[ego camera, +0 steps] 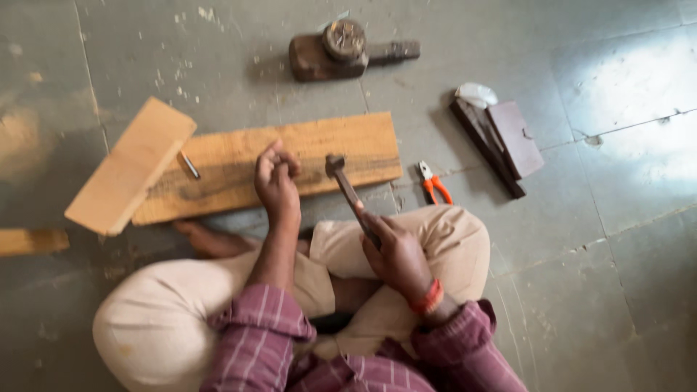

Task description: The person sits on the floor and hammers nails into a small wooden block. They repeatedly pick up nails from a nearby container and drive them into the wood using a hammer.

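Observation:
I sit cross-legged on the floor. My right hand [396,254] grips the handle of a hammer [348,190], whose dark head hangs just over a long wooden plank [341,149]. My left hand [276,178] rests on the plank with fingers pinched together, apparently on something small that I cannot make out. A nail or screw [190,165] lies on the plank further left.
A lighter board [131,165] leans across the plank's left end. Orange-handled pliers [434,183] lie right of the plank. Dark wooden pieces [504,141] and a white scrap [475,93] sit beyond them. A dark block with a round part [341,49] lies at the top.

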